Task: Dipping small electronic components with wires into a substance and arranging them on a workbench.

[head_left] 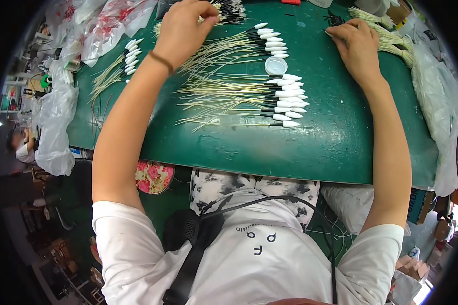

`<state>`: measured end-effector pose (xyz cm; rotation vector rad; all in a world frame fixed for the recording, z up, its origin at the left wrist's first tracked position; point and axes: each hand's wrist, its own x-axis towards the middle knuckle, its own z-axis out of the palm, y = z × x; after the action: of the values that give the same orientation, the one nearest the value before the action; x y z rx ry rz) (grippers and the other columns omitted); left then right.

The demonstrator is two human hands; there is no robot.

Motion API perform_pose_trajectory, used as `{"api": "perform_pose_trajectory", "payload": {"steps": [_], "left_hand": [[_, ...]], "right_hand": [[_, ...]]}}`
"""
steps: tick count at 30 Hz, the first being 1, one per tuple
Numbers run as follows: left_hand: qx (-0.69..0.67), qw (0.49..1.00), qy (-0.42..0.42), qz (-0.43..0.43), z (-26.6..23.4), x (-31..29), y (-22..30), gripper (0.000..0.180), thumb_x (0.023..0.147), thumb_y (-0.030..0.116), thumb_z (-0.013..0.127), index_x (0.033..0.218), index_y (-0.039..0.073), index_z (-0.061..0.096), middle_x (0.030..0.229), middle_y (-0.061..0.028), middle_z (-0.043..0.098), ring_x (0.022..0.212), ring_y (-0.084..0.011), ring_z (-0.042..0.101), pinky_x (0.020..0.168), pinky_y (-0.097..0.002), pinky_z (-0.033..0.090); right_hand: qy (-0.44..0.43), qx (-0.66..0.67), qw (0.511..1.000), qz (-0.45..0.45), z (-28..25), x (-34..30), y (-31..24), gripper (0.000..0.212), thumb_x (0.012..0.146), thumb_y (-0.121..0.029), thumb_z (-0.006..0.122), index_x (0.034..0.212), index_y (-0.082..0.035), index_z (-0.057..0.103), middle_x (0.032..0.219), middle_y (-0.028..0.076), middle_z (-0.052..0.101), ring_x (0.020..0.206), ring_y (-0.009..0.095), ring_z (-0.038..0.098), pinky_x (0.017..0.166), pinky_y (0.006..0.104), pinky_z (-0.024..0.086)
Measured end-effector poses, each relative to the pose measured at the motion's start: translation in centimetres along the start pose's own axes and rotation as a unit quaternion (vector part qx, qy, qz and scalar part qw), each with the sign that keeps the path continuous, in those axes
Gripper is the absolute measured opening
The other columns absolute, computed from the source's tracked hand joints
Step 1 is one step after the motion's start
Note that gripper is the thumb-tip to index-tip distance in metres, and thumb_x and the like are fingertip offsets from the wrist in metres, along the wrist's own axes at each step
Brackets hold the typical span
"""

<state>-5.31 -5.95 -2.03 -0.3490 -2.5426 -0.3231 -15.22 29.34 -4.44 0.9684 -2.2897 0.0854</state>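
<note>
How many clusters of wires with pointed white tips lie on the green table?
3: a small cluster left of the left forearm; farther right, an upper cluster above the round dish and a lower cluster below it. The forearm may hide more.

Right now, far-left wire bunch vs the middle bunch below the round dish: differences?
The far-left bunch is smaller; the middle bunch spreads wider.
The far-left bunch slants, tips up-right; the middle bunch lies nearly level, tips rightward.
Both have white tapered tips on pale wires.
</note>
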Motion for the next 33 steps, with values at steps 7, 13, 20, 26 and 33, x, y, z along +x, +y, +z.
{"api": "perform_pose_trajectory", "payload": {"steps": [7, 13, 20, 26, 33], "left_hand": [[0.043, 0.996, 0.027, 0.073, 2.2, 1.9, -2.8, 0.014, 0.085, 0.021, 0.074, 0.093, 0.009, 0.073, 0.090, -0.0064, 0.066, 0.086, -0.0285, 0.062, 0.075, -0.0374, 0.049], [-0.020, 0.997, 0.046, 0.055, 0.7, 2.1, 0.6, 0.011, 0.084, 0.002, 0.068, 0.093, 0.002, 0.063, 0.082, -0.0117, 0.057, 0.074, -0.0239, 0.058, 0.068, -0.0296, 0.047], [-0.404, 0.909, 0.071, -0.079, 0.0, 3.2, 2.8, 0.002, 0.098, 0.003, 0.058, 0.096, 0.002, 0.058, 0.082, 0.0023, 0.054, 0.075, -0.0056, 0.050, 0.066, -0.0224, 0.043], [-0.136, 0.984, -0.004, 0.118, -3.8, 0.4, 8.0, 0.011, 0.085, 0.008, 0.072, 0.096, 0.008, 0.071, 0.090, -0.0063, 0.063, 0.085, -0.0266, 0.061, 0.071, -0.0363, 0.049], [0.041, 0.958, 0.029, 0.282, -2.0, -1.7, 9.0, 0.021, 0.071, 0.000, 0.068, 0.090, 0.009, 0.067, 0.092, -0.0038, 0.062, 0.085, -0.0225, 0.059, 0.075, -0.0354, 0.044]], "right_hand": [[0.042, 0.081, 0.996, 0.019, 0.8, 0.0, 0.0, 0.018, 0.085, -0.012, 0.068, 0.102, -0.013, 0.073, 0.096, 0.000, 0.070, 0.099, 0.025, 0.058, 0.091, 0.0418, 0.043], [0.069, 0.157, 0.984, 0.049, 0.8, -0.3, -0.3, 0.024, 0.084, -0.006, 0.064, 0.107, -0.010, 0.069, 0.097, 0.006, 0.065, 0.093, 0.028, 0.058, 0.084, 0.0409, 0.047], [0.093, 0.259, 0.956, 0.100, 0.2, 0.1, -0.8, 0.014, 0.096, -0.008, 0.059, 0.110, -0.006, 0.064, 0.100, 0.006, 0.064, 0.087, 0.019, 0.062, 0.074, 0.0285, 0.049], [0.142, 0.285, 0.941, 0.112, -2.0, 0.5, -2.5, 0.008, 0.091, -0.002, 0.063, 0.095, 0.000, 0.057, 0.078, 0.010, 0.056, 0.068, 0.017, 0.055, 0.063, 0.0301, 0.045], [0.097, 0.324, 0.928, 0.155, -3.1, 0.4, -3.7, 0.007, 0.093, -0.001, 0.062, 0.098, 0.001, 0.058, 0.081, 0.009, 0.055, 0.071, 0.016, 0.054, 0.065, 0.0290, 0.045]]}}
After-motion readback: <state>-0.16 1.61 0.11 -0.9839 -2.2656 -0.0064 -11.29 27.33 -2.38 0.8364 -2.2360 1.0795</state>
